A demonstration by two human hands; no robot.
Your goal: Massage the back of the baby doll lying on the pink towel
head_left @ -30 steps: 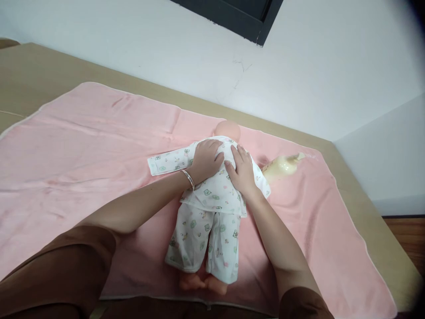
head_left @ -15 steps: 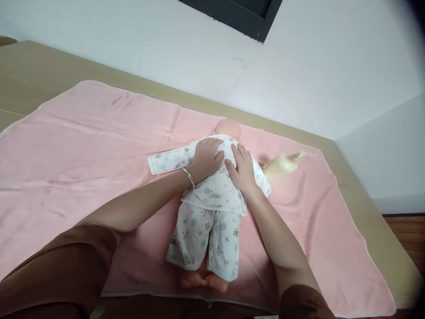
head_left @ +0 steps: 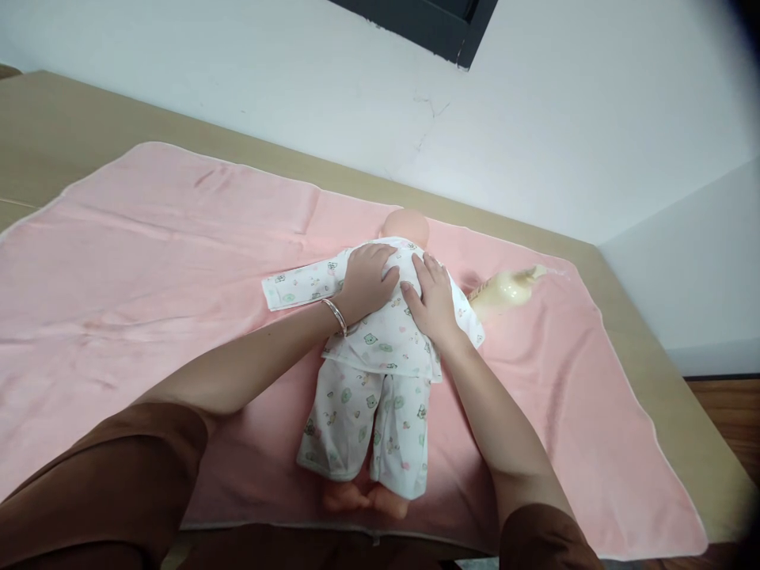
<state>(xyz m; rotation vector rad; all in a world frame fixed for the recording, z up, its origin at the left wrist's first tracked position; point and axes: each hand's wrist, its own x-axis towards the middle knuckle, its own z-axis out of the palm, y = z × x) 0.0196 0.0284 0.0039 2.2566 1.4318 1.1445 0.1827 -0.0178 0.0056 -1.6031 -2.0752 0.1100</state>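
Note:
A baby doll (head_left: 380,340) in white printed pyjamas lies stretched out, its head (head_left: 407,226) toward the wall and its bare feet toward me. My left hand (head_left: 369,281) rests flat on the left side of its upper back, a silver bangle at the wrist. On the right side of the back lies my right hand (head_left: 432,305), fingers spread. Both hands are open and the thumbs point toward each other. One pyjama sleeve (head_left: 302,285) reaches out to the left. The doll's face is hidden.
Under the doll spreads a pink blanket (head_left: 195,237) on a wooden table (head_left: 77,111). A baby bottle (head_left: 507,288) with a cream-coloured body lies on its side to the right of the doll. Beyond the table stands a white wall (head_left: 237,71) with a dark frame (head_left: 439,36).
Both hands stay in the same places on the doll's back. The view has shifted very slightly; nothing else has visibly moved.

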